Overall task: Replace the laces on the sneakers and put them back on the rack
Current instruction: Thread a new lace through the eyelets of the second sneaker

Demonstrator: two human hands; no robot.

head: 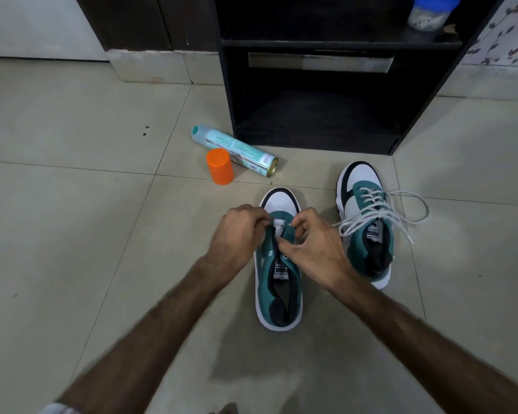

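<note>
Two hands worked the near sneaker (pixel 278 282) on the floor; left hand (pixel 237 234) and right hand (pixel 314 249) each pinched the white lace (pixel 278 228) at its far eyelets; laced sneaker (pixel 365 222) lay right, rack (pixel 320 94) beyond; uneven pulls could leave lopsided ends.

"PUMA" on the tongue label of the near sneaker (pixel 278 264), again on the far sneaker (pixel 368 222), spray can (pixel 237 150) print unreadable
</note>
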